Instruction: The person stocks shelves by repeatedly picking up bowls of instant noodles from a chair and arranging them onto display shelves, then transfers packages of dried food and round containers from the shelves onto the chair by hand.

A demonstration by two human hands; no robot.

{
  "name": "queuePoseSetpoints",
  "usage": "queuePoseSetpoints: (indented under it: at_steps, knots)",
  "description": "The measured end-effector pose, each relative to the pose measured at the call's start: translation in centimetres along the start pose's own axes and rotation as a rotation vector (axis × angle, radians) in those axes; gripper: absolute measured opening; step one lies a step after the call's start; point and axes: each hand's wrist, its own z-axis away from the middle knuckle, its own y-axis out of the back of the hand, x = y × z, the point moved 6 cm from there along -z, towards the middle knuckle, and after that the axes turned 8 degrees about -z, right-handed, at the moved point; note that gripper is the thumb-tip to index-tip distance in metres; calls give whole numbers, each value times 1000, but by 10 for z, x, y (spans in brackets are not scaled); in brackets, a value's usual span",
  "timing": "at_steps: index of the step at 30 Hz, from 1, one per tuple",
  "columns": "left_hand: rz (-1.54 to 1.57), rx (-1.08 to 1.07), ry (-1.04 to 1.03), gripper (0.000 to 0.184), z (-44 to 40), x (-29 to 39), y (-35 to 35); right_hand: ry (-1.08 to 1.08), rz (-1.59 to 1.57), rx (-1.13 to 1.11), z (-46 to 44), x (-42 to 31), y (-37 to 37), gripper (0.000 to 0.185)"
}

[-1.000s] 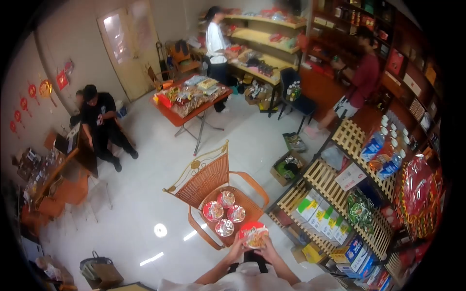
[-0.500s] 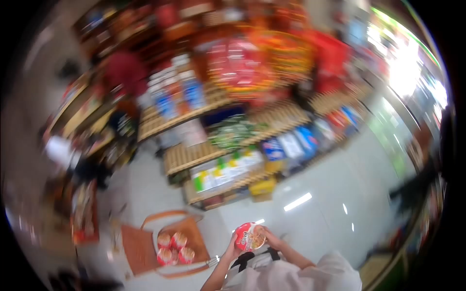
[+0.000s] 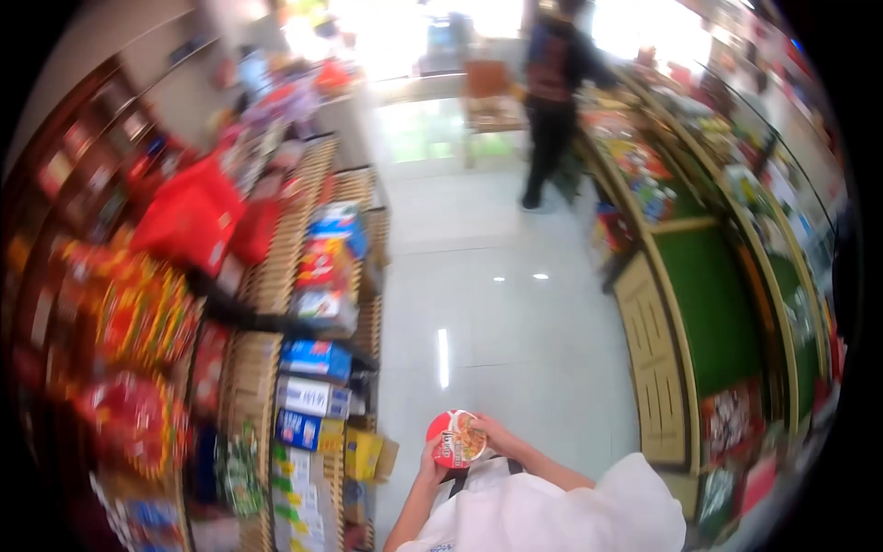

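Observation:
A round instant noodle bowl [image 3: 454, 442], its lid red and white with a picture of food, is held in front of my body. My left hand [image 3: 429, 465] grips its left side, fingers partly hidden beneath. On the opposite edge, my right hand [image 3: 491, 432] is closed around the rim. The lid faces up toward me, and the underside of the bowl cannot be seen.
Slatted shelves [image 3: 248, 368] with boxes and packets run along the left. A red bag [image 3: 198, 216] sits higher up. On the right stands a green-lined display rack [image 3: 713, 308]. Between them runs a tiled aisle [image 3: 497, 340], with a person [image 3: 549, 101] farther along.
My view has turned right, from the shelf front and the chair holding several similar bowls to the aisle. Both hands still hold the noodle bowl.

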Motion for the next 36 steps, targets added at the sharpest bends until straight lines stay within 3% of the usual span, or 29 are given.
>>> queuePoseSetpoints:
  at_steps: [2, 4, 7, 8, 10, 14, 16, 22, 30, 32, 34, 35, 36]
  knots:
    - [31, -83, 8, 48, -20, 31, -8, -95, 28, -15, -21, -13, -14, 58]
    - [-30, -90, 3, 50, -51, 61, 7, -24, 118, -13, -27, -62, -65, 58]
    - [-23, -53, 21, 47, -60, 117, 15, -202, 134, -3, -74, -64, -95, 67]
    - [37, -20, -34, 47, -64, 134, 22, -192, 115, 3, -96, -63, -97, 69]
    - [-30, -33, 56, 47, -78, 165, 38, -226, 147, -35, -136, -68, -110, 72]
    - [-70, 28, 24, 46, -106, 229, 61, -223, 70, -68, -194, -88, -149, 70]
    - [-42, 34, 39, 47, -119, 247, 71, -95, 47, -118, -216, -103, -166, 70]
    - [-207, 74, -10, 50, -172, 306, 58, -298, -80, -178, -281, -132, -146, 67]
    - [-169, 148, 3, 53, -293, 359, -4, -190, -145, -164, -376, -248, -107, 68]
    - [-213, 164, -4, 56, -323, 382, -26, -181, -168, -179, -410, -277, -87, 68]
    - [-418, 325, -27, 58, -336, 412, -48, -200, -32, -105, -428, -318, -91, 69]
    - [-415, 286, -35, 62, -355, 416, -45, -232, -13, -105, -443, -333, -89, 69]
    - [-417, 336, -117, 56, -365, 425, -44, -250, 10, -97, -456, -344, -90, 69]
